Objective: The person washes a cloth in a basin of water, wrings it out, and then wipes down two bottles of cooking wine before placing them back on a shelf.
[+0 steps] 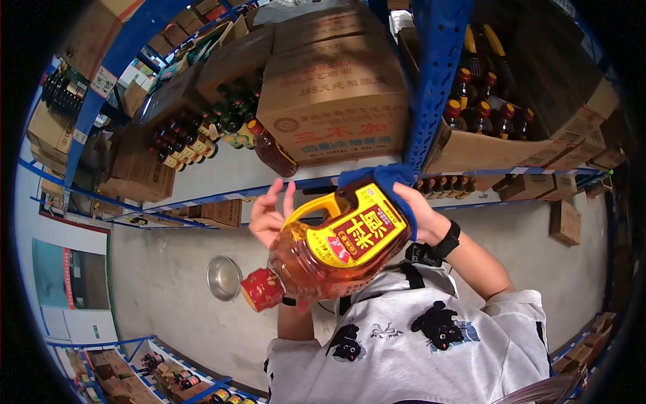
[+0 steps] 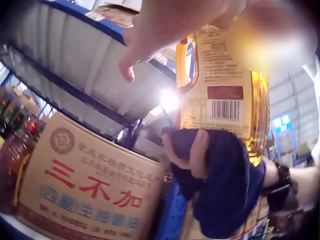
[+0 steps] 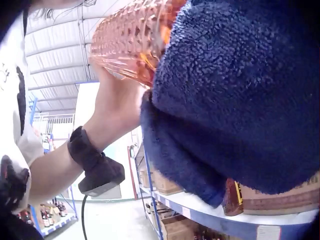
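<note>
Blue cloth [image 3: 235, 95] bunched in the curled fingers of my right hand [image 1: 418, 212] meets the amber bottle [image 1: 346, 246], tilted between my hands, while my left hand [image 1: 268, 219], fingers loosely spread, sits underneath, probably steadying its weight.

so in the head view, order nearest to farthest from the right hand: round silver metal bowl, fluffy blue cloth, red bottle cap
1. Fluffy blue cloth: in the right hand
2. Red bottle cap: to the lower left
3. Round silver metal bowl: on the floor, farther left
</note>
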A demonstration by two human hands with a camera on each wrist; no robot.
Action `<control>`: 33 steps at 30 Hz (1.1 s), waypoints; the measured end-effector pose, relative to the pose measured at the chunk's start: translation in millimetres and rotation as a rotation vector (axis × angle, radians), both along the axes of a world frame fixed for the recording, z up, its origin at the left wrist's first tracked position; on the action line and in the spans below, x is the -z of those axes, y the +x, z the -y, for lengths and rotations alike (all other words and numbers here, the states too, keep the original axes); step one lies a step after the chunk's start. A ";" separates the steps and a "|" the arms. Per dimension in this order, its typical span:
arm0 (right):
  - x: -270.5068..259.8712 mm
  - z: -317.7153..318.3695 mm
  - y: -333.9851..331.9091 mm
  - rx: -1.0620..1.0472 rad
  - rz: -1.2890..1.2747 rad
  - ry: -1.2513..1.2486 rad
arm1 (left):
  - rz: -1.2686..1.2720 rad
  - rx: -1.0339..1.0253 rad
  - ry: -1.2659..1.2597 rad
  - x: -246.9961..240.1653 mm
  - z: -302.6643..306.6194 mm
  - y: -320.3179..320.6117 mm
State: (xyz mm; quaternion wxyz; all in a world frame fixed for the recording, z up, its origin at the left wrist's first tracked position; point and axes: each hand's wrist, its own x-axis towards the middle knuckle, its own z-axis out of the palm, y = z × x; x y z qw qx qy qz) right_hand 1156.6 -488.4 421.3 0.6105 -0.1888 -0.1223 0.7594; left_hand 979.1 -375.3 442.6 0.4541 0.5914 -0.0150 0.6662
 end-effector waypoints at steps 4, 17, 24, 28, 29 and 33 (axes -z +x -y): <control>-8.3 -3.9 -9.6 -0.091 0.073 -0.262 | -0.266 0.625 -0.051 -6.2 -5.8 -24.5; -16.0 6.9 -46.4 0.270 1.594 0.722 | -0.382 -0.139 -0.451 -1.2 42.4 -10.4; -32.5 9.4 -53.5 0.351 1.578 0.700 | -0.456 0.090 -0.569 -4.0 50.6 -12.3; -34.0 -1.4 -39.3 0.409 1.557 0.657 | -0.587 0.065 -0.548 -23.0 58.5 -15.4; -29.6 -4.7 -37.7 0.513 1.495 0.695 | -0.598 0.133 -0.644 -23.8 58.0 -18.9; -10.4 -14.3 -27.0 0.454 1.177 0.494 | -0.572 0.232 -0.689 -39.1 71.8 -11.2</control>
